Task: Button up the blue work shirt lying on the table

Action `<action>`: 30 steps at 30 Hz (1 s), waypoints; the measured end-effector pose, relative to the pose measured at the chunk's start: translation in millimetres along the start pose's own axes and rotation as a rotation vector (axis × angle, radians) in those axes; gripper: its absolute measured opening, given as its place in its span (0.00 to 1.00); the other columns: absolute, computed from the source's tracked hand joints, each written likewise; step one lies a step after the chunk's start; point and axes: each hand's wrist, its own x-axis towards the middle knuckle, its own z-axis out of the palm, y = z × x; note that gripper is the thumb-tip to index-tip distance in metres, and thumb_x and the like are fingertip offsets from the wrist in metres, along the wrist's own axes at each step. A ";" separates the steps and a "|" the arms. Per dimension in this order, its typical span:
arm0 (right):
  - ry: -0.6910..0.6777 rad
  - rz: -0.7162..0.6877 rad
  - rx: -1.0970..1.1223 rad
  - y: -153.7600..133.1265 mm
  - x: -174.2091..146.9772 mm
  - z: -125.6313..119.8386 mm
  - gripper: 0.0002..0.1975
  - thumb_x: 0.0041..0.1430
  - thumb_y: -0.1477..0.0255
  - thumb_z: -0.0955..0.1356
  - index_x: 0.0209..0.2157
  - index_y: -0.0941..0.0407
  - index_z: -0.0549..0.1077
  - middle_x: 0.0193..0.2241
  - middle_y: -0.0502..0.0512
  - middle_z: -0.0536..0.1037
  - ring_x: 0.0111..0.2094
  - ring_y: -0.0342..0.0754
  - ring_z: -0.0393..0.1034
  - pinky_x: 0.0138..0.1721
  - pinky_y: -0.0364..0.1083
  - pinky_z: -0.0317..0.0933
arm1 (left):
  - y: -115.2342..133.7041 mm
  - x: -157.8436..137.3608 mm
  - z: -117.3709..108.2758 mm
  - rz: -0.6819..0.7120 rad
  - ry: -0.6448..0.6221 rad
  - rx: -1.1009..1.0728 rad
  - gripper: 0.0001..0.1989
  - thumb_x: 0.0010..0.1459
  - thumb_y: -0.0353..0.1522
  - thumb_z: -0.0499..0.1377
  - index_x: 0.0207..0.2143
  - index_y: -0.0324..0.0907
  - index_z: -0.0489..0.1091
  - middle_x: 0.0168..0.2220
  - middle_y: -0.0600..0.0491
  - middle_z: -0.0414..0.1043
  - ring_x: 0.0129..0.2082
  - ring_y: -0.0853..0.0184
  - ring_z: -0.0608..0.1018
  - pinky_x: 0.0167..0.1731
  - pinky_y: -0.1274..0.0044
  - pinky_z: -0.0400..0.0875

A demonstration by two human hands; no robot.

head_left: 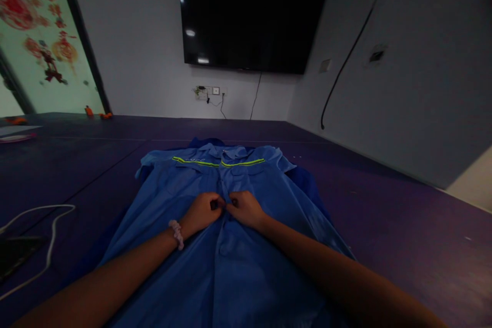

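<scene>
A blue short-sleeved work shirt (261, 271) lies spread on its back, its collar at the far end and yellow-green stripes across the chest. Both hands meet at its front placket, around the middle. My left hand (203, 210), with a pink scrunchie (176, 234) on the wrist, pinches the left side of the placket edge. From the right, my right hand (246, 208) pinches the same spot, thumb and forefinger together. Whether a button sits between the fingertips is too small to tell. Darker blue cloth (307, 184) shows beneath the shirt.
The shirt lies on a purple floor (384, 215). At the left are a white cable (54, 236) and a dark flat object (19, 253). Small orange things (89, 111) stand by the glass door. A television (249, 15) hangs on the far wall, with a black cable (346, 61) to its right.
</scene>
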 end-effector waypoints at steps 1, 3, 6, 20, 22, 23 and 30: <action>0.001 -0.001 0.010 1.0 0.6 0.4 0.08 0.52 0.73 0.66 0.21 0.59 0.68 0.18 0.47 0.67 0.22 0.39 0.60 0.23 0.39 0.44 | 0.3 0.1 -0.1 0.001 0.002 0.003 0.11 0.47 0.26 0.53 0.30 0.37 0.74 0.28 0.51 0.75 0.27 0.67 0.74 0.30 0.78 0.66; 0.006 0.000 0.029 2.5 1.4 1.3 0.08 0.52 0.74 0.66 0.20 0.59 0.67 0.17 0.46 0.66 0.21 0.39 0.59 0.22 0.39 0.44 | 0.8 0.2 -0.3 0.004 0.005 0.004 0.11 0.46 0.25 0.53 0.30 0.37 0.74 0.28 0.52 0.75 0.27 0.68 0.74 0.30 0.79 0.65; 0.017 0.004 0.048 3.5 2.3 1.7 0.08 0.51 0.75 0.65 0.20 0.58 0.67 0.17 0.46 0.65 0.21 0.39 0.58 0.23 0.39 0.45 | 2.0 -0.2 -0.3 0.007 0.008 0.000 0.09 0.46 0.27 0.54 0.29 0.38 0.73 0.26 0.53 0.74 0.26 0.69 0.73 0.28 0.80 0.65; 0.065 0.055 -0.046 -3.5 -3.1 -1.0 0.07 0.54 0.72 0.63 0.26 0.58 0.70 0.21 0.50 0.69 0.23 0.41 0.59 0.24 0.41 0.43 | 2.2 1.1 -0.2 0.000 0.052 -0.013 0.07 0.44 0.24 0.51 0.25 0.38 0.68 0.23 0.56 0.69 0.24 0.70 0.71 0.26 0.80 0.63; 0.064 0.073 -0.071 -4.0 -3.3 -1.2 0.08 0.56 0.71 0.62 0.28 0.58 0.71 0.22 0.51 0.70 0.23 0.42 0.60 0.24 0.41 0.43 | 1.8 1.3 -0.1 0.000 0.052 -0.012 0.07 0.44 0.24 0.51 0.24 0.38 0.67 0.23 0.56 0.69 0.24 0.70 0.71 0.26 0.80 0.63; 0.060 0.080 -0.083 -4.1 -3.2 -1.3 0.08 0.56 0.71 0.62 0.28 0.58 0.71 0.23 0.51 0.71 0.24 0.42 0.61 0.24 0.41 0.43 | 1.8 1.4 -0.1 0.000 0.050 -0.011 0.06 0.45 0.24 0.51 0.24 0.38 0.67 0.23 0.56 0.69 0.24 0.70 0.71 0.26 0.80 0.63; 0.006 0.090 -0.163 -4.8 -1.7 -1.1 0.10 0.58 0.68 0.62 0.31 0.57 0.73 0.26 0.53 0.75 0.27 0.43 0.65 0.25 0.42 0.44 | 4.0 0.2 0.6 0.015 0.027 -0.004 0.05 0.47 0.25 0.52 0.24 0.39 0.67 0.22 0.56 0.68 0.23 0.70 0.70 0.25 0.81 0.62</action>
